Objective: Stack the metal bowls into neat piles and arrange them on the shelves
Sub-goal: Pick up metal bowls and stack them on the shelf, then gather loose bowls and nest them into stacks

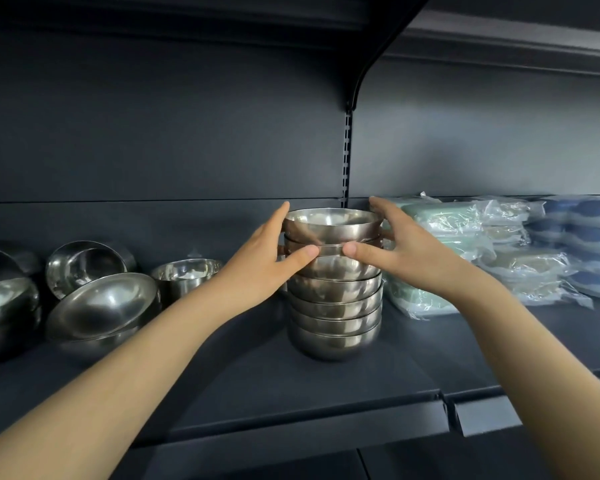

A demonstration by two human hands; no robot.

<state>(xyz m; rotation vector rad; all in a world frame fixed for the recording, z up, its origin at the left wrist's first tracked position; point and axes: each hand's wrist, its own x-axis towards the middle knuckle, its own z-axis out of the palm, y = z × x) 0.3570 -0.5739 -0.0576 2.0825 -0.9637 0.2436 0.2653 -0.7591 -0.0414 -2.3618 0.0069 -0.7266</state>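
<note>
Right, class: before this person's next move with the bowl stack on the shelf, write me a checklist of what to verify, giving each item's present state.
1. Grip: left hand and right hand hold the stack by its upper bowls, from opposite sides: ok.
2. Stack stands upright on the shelf: ok.
3. Top bowl fully nested: cannot tell; thumbs cover part of the seam.
4. Loose bowls at left piled neatly: not ok; several lie tilted.
5. Gap between stack and wrapped packs: cannot tell.
</note>
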